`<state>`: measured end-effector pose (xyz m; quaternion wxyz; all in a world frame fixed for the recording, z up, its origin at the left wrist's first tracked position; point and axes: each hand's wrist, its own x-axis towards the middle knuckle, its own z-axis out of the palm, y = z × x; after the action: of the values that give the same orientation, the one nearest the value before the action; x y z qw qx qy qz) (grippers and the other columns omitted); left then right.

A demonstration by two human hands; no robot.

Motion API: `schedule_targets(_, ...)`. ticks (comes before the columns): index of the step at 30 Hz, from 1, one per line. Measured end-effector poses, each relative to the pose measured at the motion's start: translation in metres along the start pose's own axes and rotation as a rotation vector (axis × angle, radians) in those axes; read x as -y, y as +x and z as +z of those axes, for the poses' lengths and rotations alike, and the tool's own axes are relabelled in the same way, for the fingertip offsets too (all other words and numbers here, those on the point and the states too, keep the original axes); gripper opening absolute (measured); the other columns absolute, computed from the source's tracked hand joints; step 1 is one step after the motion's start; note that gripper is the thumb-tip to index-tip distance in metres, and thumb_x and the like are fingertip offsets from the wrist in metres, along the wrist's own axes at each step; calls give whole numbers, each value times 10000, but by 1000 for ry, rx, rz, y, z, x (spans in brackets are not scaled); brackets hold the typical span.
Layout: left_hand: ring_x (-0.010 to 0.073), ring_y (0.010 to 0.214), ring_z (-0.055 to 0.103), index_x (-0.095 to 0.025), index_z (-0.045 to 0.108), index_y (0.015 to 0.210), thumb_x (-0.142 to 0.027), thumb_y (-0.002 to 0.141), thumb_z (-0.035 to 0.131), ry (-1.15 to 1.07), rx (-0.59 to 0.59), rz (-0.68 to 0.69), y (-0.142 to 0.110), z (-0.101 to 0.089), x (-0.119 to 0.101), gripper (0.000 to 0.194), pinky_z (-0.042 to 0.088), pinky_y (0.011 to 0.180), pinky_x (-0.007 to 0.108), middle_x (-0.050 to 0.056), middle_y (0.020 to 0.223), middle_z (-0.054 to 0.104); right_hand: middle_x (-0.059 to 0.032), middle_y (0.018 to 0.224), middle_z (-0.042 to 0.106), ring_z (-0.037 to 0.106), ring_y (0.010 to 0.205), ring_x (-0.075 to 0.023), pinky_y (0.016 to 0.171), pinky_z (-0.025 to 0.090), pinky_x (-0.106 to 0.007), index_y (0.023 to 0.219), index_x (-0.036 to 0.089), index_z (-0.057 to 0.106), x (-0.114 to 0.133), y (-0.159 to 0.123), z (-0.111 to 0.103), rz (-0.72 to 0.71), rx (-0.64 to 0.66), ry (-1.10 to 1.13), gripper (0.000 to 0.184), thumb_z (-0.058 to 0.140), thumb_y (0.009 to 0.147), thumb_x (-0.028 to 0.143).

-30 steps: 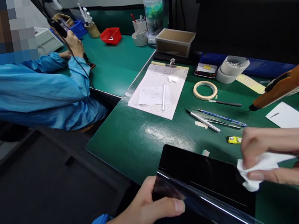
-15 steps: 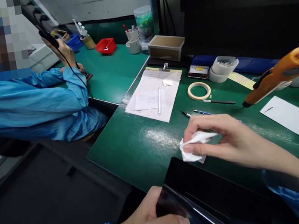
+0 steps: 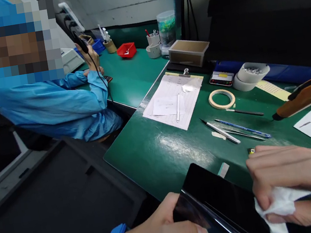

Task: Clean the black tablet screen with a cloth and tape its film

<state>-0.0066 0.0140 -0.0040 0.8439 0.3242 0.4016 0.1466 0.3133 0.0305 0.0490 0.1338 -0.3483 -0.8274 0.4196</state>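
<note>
Left hand [image 3: 167, 230] gripped the glossy black panel [image 3: 224, 196] at the table's [image 3: 138, 154] near edge; right hand [image 3: 306, 175] pinched a white cloth [image 3: 281, 204] at its right side, wiping seemingly underway, the amount done or left unclear!

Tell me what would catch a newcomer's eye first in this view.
Probably the glossy black panel at the bottom, gripped by the left hand, with the right hand pinching a crumpled white cloth at its right side. Next, the orange tool jutting in from the right edge over the green table, and the co-worker in bright blue at the upper left.
</note>
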Motion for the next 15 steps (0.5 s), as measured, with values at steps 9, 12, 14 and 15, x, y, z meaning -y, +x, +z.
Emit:
schedule_targets(9, 141, 672, 410, -207, 679, 660, -501, 675, 945, 119, 95, -23, 3, 4, -6, 397, 360, 686, 297, -39, 669, 554, 39, 984, 740, 648, 852, -157, 814, 437, -298, 1039, 263, 699, -2, 64, 29, -121, -209, 107, 255, 683, 1166, 483)
schedule_targets(12, 138, 679, 448, -193, 704, 695, -494, 661, 965, 86, 133, -11, 7, -1, 0, 399, 373, 692, 289, -34, 685, 598, 35, 929, 730, 608, 764, -142, 720, 405, -282, 1017, 247, 725, -10, 79, 34, -111, -405, 71, 235, 705, 1147, 442)
schedule_targets(14, 143, 692, 481, -188, 706, 703, -464, 644, 971, 79, 133, -22, 8, -2, 1, 387, 379, 694, 290, -28, 698, 621, 26, 888, 719, 603, 744, -149, 691, 414, -276, 1004, 250, 747, -12, 80, 32, -65, -481, 63, 257, 724, 1122, 477)
schedule_targets(15, 146, 699, 487, -188, 706, 714, -446, 638, 968, 71, 125, -32, 8, -2, 0, 376, 380, 697, 291, -28, 706, 620, 17, 879, 717, 606, 737, -154, 669, 423, -272, 997, 253, 760, -12, 78, 28, -30, -495, 74, 279, 741, 1103, 510)
